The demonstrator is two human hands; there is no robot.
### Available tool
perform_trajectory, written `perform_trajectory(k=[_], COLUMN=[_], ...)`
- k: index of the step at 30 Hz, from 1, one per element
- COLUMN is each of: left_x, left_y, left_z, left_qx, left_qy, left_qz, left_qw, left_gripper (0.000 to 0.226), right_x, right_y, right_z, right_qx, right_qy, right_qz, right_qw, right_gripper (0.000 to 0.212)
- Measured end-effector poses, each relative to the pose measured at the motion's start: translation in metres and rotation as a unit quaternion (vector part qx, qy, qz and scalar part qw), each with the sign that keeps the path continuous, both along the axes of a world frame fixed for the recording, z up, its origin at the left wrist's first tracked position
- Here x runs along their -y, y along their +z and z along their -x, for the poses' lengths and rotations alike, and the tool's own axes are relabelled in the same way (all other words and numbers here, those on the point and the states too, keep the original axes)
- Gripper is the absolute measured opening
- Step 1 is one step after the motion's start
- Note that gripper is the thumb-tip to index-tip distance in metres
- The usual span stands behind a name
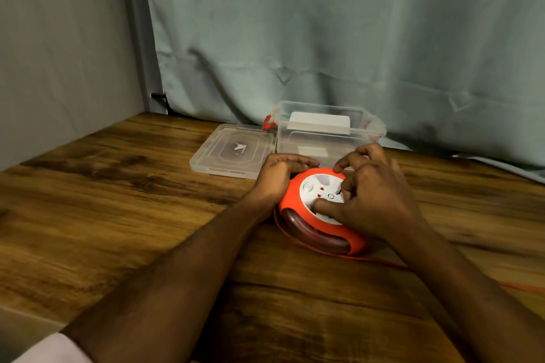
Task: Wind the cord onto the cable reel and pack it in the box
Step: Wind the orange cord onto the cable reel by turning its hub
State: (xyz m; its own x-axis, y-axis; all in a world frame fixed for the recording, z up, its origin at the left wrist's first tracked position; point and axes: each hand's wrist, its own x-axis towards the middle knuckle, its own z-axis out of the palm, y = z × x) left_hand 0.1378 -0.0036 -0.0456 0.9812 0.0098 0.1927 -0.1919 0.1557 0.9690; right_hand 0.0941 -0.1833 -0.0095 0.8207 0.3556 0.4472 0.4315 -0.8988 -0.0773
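The orange cable reel (320, 215) lies flat on the table just before the clear box (327, 134). Left hand (275, 175) grips its rim; right hand (374, 197) curls on its white face. The cord (383, 263) trails right. No writing is legible.

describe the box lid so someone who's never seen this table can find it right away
On the wooden table, look toward the back by the grey-green curtain, where a clear plastic box stands open. The lid lies flat just left of it. Unlike the tall box, it is a shallow clear tray shape.
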Motion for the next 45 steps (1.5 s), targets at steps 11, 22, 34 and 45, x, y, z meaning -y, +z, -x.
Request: perform_trajectory(k=[11,22,34,45], left_x=[-0.002,-0.003,-0.004,-0.003], left_y=[0.002,0.001,0.000,0.002], left_z=[0.004,0.003,0.002,0.002], left_qx=[-0.009,-0.013,0.014,0.018], left_qy=[-0.016,-0.046,-0.097,-0.080], left_qz=[-0.005,-0.009,-0.034,-0.030], left_qw=[1.000,0.999,0.995,0.996], left_gripper=[0.026,0.026,0.033,0.032], right_x=[0.016,0.038,0.040,0.033], right_y=[0.001,0.012,0.015,0.011], right_z=[-0.006,-0.008,-0.007,-0.006], right_qx=[-0.078,-0.193,-0.197,-0.106], right_qy=[0.090,0.119,0.135,0.123], right_qz=[-0.036,-0.007,-0.021,0.002], right_qw=[0.992,0.974,0.971,0.987], right_gripper=[0.053,0.060,0.053,0.049])
